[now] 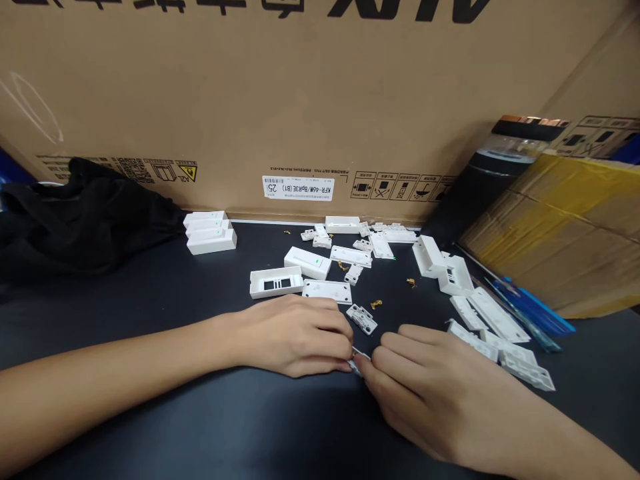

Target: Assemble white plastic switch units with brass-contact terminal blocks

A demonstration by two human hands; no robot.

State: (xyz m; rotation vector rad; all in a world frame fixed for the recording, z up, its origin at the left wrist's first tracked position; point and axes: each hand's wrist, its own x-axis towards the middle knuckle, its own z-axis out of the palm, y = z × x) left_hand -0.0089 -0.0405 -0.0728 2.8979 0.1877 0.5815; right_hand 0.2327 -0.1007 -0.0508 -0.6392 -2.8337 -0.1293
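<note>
A small white plastic part [356, 365] is pinched between my two hands near the middle of the table; fingers cover most of it. My left hand [295, 337] is closed on its left side. From the right, my right hand [425, 380] grips it between thumb and curled fingers. A bit of brass colour shows at the fingertips. Just beyond lies another white plastic part [362, 319] with a moulded inside, and a brass contact piece [377, 304] beside it. A flat white plate [327, 291] and an open white housing [276, 283] lie behind my left hand.
White closed cases [211, 239] are stacked at back left, near black cloth [85, 213]. Loose white pieces [500, 317] lie on the right, beside a blue tool [540, 310]. A dark bottle [480, 180] and a taped carton [560, 233] stand there. A large cardboard box [300, 100] walls the back.
</note>
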